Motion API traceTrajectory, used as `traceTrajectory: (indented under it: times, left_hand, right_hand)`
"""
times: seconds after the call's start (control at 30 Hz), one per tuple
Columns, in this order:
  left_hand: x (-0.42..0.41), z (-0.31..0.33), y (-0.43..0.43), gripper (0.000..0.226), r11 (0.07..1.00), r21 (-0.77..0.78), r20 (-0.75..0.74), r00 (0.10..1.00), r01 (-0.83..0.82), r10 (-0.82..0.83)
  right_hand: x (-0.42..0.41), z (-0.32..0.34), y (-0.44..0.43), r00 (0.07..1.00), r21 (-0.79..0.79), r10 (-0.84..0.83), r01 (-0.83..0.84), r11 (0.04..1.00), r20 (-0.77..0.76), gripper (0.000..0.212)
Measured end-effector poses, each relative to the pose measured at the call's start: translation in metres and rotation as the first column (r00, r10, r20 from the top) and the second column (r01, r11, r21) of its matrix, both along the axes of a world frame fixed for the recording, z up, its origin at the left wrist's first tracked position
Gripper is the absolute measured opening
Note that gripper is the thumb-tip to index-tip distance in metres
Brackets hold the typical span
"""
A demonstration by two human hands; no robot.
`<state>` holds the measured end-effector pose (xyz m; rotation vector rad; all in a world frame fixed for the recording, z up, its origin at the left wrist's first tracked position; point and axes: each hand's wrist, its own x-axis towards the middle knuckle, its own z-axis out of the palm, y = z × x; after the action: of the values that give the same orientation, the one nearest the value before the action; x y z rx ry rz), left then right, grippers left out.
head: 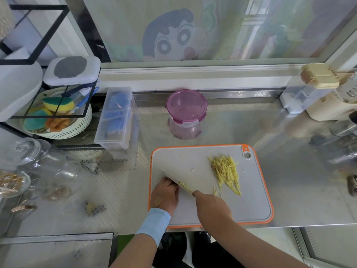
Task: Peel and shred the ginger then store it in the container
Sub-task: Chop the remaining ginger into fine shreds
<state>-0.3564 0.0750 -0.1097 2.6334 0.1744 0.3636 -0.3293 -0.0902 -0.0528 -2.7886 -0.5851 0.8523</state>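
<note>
Both forearms reach up from the bottom edge onto the cutting board [257, 190]. My right hand [210, 206] is closed round the knife [172, 178]. The handle is buried in my fist, and the blade runs up and to the left with a few yellow slivers stuck to it. My left hand [165, 192] sits knuckles up, touching the blade's left side, fingers bent down. Whatever piece it steadies is hidden behind the steel, so I cannot tell whether it pinches anything or only presses. The ginger shreds [226, 174] I can see lie in a loose heap on the right of the board, well apart from the blade. The container [186, 113] stands on the counter beyond the board with its purple lid on.

I judge this to be the shredding step, well along. To do it well I should tuck my fingertips behind my knuckles and let the flat of the blade ride against them. The cuts should be thin and even, with the guiding hand creeping back a little each stroke. The right wrist looks straight with the forearm, which suits a steady rocking cut.
</note>
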Motion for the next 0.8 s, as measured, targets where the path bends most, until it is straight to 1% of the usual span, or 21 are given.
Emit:
traceTrajectory:
  times: [0.27, 0.47, 0.6, 0.7, 0.73, 0.8]
  left_hand:
    - [-0.001, -0.003, -0.001, 0.028, 0.999, 0.002, -0.056, 0.997, -0.046, 0.046]
    - [-0.001, 0.001, -0.004, 0.028, 0.999, -0.010, -0.005, 0.999, -0.047, 0.047]
    - [-0.001, -0.001, -0.003, 0.026, 0.998, -0.025, 0.013, 0.999, -0.051, 0.052]
    - [-0.001, -0.003, -0.003, 0.026, 0.998, -0.028, 0.013, 0.998, -0.060, 0.061]
    - [-0.001, -0.003, -0.003, 0.024, 0.998, -0.024, 0.022, 0.998, -0.064, 0.064]
    - [-0.001, -0.003, -0.004, 0.010, 0.998, -0.006, 0.052, 0.997, -0.061, 0.061]
  right_hand:
    - [0.007, -0.001, 0.012, 1.000, 0.012, 0.014, -0.014, 1.000, -0.018, 0.042]
    - [0.001, 0.000, 0.003, 1.000, 0.002, 0.000, 0.000, 1.000, -0.024, 0.039]
    - [0.011, 0.001, 0.017, 0.999, 0.027, 0.031, -0.031, 0.999, -0.008, 0.033]
    - [0.009, 0.003, 0.013, 0.999, 0.020, 0.040, -0.040, 0.999, -0.008, 0.033]
    - [0.007, 0.002, 0.008, 0.999, 0.015, 0.037, -0.037, 0.999, -0.006, 0.035]
    - [0.003, 0.000, 0.000, 1.000, 0.001, 0.021, -0.021, 1.000, 0.000, 0.039]
